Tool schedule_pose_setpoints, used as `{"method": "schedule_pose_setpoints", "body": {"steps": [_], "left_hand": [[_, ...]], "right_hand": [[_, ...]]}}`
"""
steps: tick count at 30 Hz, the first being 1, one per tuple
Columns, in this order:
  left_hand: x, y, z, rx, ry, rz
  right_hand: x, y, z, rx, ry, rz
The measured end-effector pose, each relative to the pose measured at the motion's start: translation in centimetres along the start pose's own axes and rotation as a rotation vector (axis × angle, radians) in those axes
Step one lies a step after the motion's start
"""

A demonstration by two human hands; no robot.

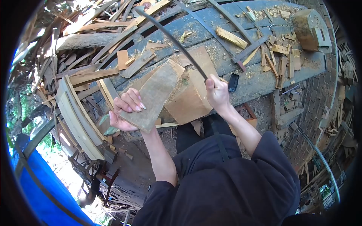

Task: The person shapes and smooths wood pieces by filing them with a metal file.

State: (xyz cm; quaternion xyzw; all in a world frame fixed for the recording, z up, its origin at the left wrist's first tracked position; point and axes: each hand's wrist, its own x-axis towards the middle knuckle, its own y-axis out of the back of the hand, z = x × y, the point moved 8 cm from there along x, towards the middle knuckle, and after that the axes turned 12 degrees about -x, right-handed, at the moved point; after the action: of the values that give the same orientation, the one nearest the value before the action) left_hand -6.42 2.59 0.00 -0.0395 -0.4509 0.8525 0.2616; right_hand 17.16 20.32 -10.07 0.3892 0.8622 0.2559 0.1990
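Observation:
My left hand (pixel 127 106) is closed round the near left edge of a flat greyish wooden board (pixel 160 94), fingers on its upper face. The board is tilted, its far end ragged and pale. My right hand (pixel 218 92) is wrapped round the near end of a long, dark machete-like blade (pixel 175 42), seen nearly edge-on; its handle is hidden in my fist. The blade points away to the upper left, apart from the board. Beneath both lies a brown flat sheet (pixel 192 103), perhaps cardboard or thin wood, with shavings on it.
A blue-grey workbench (pixel 260 79) carries wood chips, sticks and a wooden frame with a long bar (pixel 211 32). A small black case (pixel 233 82) lies right of my right hand. A large wooden block (pixel 310 30) stands far right. Scrap wood (pixel 81 47) piles up at left.

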Motion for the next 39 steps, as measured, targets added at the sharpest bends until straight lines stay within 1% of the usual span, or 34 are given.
{"method": "schedule_pose_setpoints", "body": {"steps": [1,2,3,4,6,8,10,11,12,14,16,17,18,20,21,23,24,25,26,27,28,29,30,31,32,33,34,35,36,37,39], "left_hand": [[0.0,-0.2,0.0,0.003,-0.004,-0.012],[-0.1,-0.6,-0.2,-0.001,-0.011,-0.024],[-0.1,-0.9,-0.3,-0.009,-0.02,-0.033],[-0.2,-1.0,-0.3,0.009,-0.006,-0.04],[0.4,-0.6,-0.1,0.036,-0.015,-0.045],[-0.1,-0.4,-0.1,-0.007,-0.007,-0.023],[0.0,0.0,0.7,-0.03,-0.014,-0.011],[0.3,0.3,1.1,-0.06,-0.034,-0.004],[0.7,0.5,1.7,-0.091,-0.054,0.001],[1.2,-0.2,4.0,-0.115,-0.058,-0.027],[1.4,-0.4,6.9,-0.204,-0.116,0.073],[1.5,-1.2,8.1,-0.176,-0.13,0.067],[1.4,-1.6,9.3,-0.176,-0.145,0.053],[1.4,-2.6,11.3,-0.232,-0.161,-0.021],[1.2,-3.0,11.8,-0.279,-0.189,-0.012],[0.9,-3.5,12.5,-0.316,-0.201,-0.023],[0.8,-3.8,12.9,-0.351,-0.212,-0.033],[0.6,-4.2,13.3,-0.348,-0.222,-0.038],[0.3,-4.4,13.7,-0.476,-0.249,-0.022],[0.0,-4.4,14.0,-0.606,-0.273,-0.004],[-0.2,-4.7,14.3,-0.609,-0.278,-0.009],[-0.6,-4.5,14.9,-0.683,-0.317,0.029],[-1.1,-4.3,15.3,-0.756,-0.355,0.069],[-1.2,-4.4,15.7,-0.765,-0.361,0.063],[-1.3,-4.6,15.8,-0.829,-0.326,0.058],[-1.4,-4.8,15.8,-0.893,-0.291,0.051],[-1.6,-5.0,16.0,-0.899,-0.298,0.047],[-1.7,-5.1,16.0,-0.914,-0.297,0.066],[-1.9,-5.1,16.1,-0.929,-0.299,0.08],[-2.0,-5.1,16.2,-0.932,-0.312,0.073],[-2.2,-5.6,16.8,-0.793,-0.319,-0.055]], "right_hand": [[-1.1,-2.4,3.0,-0.052,-0.081,-0.124],[-1.7,-4.3,5.5,-0.272,-0.154,-0.177],[-1.5,-5.5,8.3,-0.369,-0.2,-0.251],[-1.2,-6.0,9.2,-0.456,-0.253,-0.328],[0.4,-5.6,8.4,-0.422,-0.234,-0.324],[-0.2,-3.9,6.8,-0.405,-0.255,-0.342],[0.8,-2.1,4.1,-0.234,-0.194,-0.193],[1.4,-1.6,4.0,-0.2,-0.165,-0.138],[2.2,-1.0,4.1,-0.204,-0.155,-0.127],[4.2,0.5,5.5,-0.256,-0.219,-0.101],[6.9,1.7,8.7,-0.382,-0.248,-0.063],[8.3,2.4,10.0,-0.458,-0.225,-0.02],[9.8,2.8,11.8,-0.585,-0.281,-0.082],[12.2,3.4,14.5,-0.71,-0.262,-0.131],[13.2,3.5,15.5,-0.705,-0.248,-0.116],[13.9,3.4,17.3,-0.841,-0.15,-0.049],[14.3,3.4,18.2,-0.83,-0.137,-0.035],[14.5,3.0,19.1,-0.933,0.0,0.046],[14.4,2.6,19.3,-1.033,0.136,0.129],[14.3,2.9,18.1,-1.031,0.14,0.133],[14.0,3.3,15.5,-1.086,0.187,0.149],[13.5,3.6,12.7,-1.142,0.236,0.163],[12.9,4.0,10.0,-0.973,0.235,0.178],[12.5,4.6,7.4,-0.52,-0.15,-0.185],[11.2,3.9,5.7,-0.047,-0.155,-0.211],[9.0,4.0,1.2,0.342,-0.176,-0.368],[6.6,4.9,-4.4,0.584,-0.123,-0.473],[4.6,6.1,-8.9,0.702,-0.045,-0.521],[3.0,6.3,-11.5,0.865,0.002,-0.526],[1.5,6.7,-13.4,0.904,-0.016,-0.499],[-0.1,7.4,-16.1,0.936,-0.026,-0.484]]}}
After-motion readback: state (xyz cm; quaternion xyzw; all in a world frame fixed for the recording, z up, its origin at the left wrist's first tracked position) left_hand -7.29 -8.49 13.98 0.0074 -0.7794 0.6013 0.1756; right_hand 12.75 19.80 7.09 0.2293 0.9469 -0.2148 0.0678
